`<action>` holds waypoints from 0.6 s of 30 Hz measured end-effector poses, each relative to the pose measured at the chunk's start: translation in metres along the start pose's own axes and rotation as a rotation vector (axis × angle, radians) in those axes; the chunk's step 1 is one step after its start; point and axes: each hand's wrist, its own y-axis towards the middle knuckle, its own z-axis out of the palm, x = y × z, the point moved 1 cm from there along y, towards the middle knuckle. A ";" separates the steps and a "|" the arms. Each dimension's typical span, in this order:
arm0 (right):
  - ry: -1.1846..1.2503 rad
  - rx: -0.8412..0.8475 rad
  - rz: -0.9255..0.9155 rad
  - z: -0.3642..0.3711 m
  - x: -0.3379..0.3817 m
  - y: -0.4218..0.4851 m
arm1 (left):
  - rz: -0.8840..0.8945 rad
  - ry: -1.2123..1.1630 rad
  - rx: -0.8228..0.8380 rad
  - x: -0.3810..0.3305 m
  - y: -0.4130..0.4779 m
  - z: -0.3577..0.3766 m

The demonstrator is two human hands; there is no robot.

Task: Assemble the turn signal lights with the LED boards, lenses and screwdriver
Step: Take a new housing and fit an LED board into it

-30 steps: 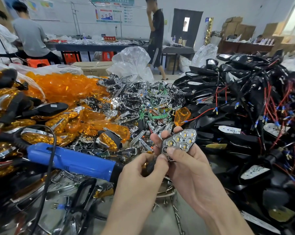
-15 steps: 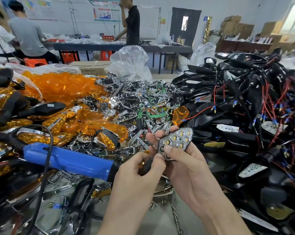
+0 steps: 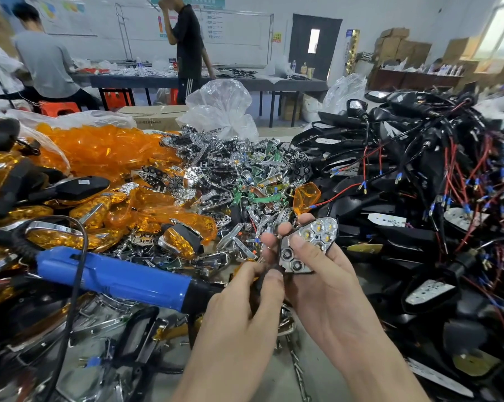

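Observation:
My right hand (image 3: pixel 329 288) holds a chrome reflector piece with LED cups (image 3: pixel 310 242) between thumb and fingers, face up. My left hand (image 3: pixel 245 311) pinches a thin dark part (image 3: pixel 269 269), possibly a wire, at the reflector's lower left edge. The blue electric screwdriver (image 3: pixel 114 278) lies on the table just left of my left hand, its black nose hidden behind it. Loose orange lenses (image 3: pixel 106 149), one orange lens (image 3: pixel 306 197) by itself, and a heap of chrome reflectors and green LED boards (image 3: pixel 239 181) lie beyond.
Black lamp housings with red and blue wires (image 3: pixel 419 198) pile up on the right. Finished amber lamps (image 3: pixel 65 236) sit at the left. A clear plastic bag (image 3: pixel 221 105) stands behind the heap. Two people stand or sit at a far table (image 3: pixel 288 84).
The reflector piece has tilted and slid slightly right in my right hand. My left fingers moved up to its lower left edge. The standing person in the background walked left.

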 end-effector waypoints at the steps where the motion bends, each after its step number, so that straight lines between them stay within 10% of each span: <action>1: 0.013 0.001 -0.003 0.000 0.001 0.000 | 0.005 0.002 0.015 0.000 -0.001 0.001; 18: 0.080 0.023 -0.008 -0.005 0.003 0.000 | 0.047 -0.046 0.068 0.003 0.001 0.003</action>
